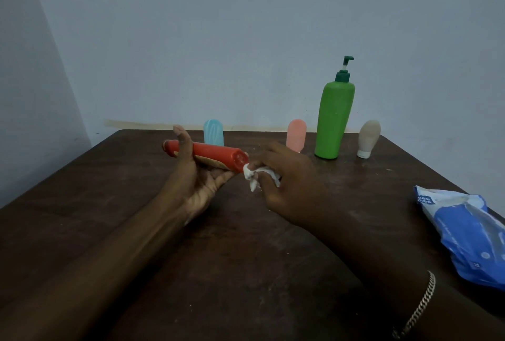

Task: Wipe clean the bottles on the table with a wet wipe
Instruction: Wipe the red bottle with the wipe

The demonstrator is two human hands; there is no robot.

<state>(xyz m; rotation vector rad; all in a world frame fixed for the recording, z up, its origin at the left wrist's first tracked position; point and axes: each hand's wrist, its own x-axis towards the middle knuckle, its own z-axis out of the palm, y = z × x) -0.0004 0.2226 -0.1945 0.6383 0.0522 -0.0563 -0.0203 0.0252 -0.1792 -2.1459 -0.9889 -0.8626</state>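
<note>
My left hand (195, 181) holds a red bottle (216, 155) on its side above the dark wooden table (109, 204), thumb over the top. My right hand (284, 176) grips a crumpled white wet wipe (252, 174) that touches the bottle's right end. At the back of the table stand a light blue bottle (213, 131), a pink bottle (296, 134), a tall green pump bottle (334, 119) and a beige bottle (368, 138) resting on its white cap.
A blue and white wet wipe pack (464, 234) lies at the table's right edge. A pale wall runs behind the table. A chain bracelet (420, 305) circles my right wrist.
</note>
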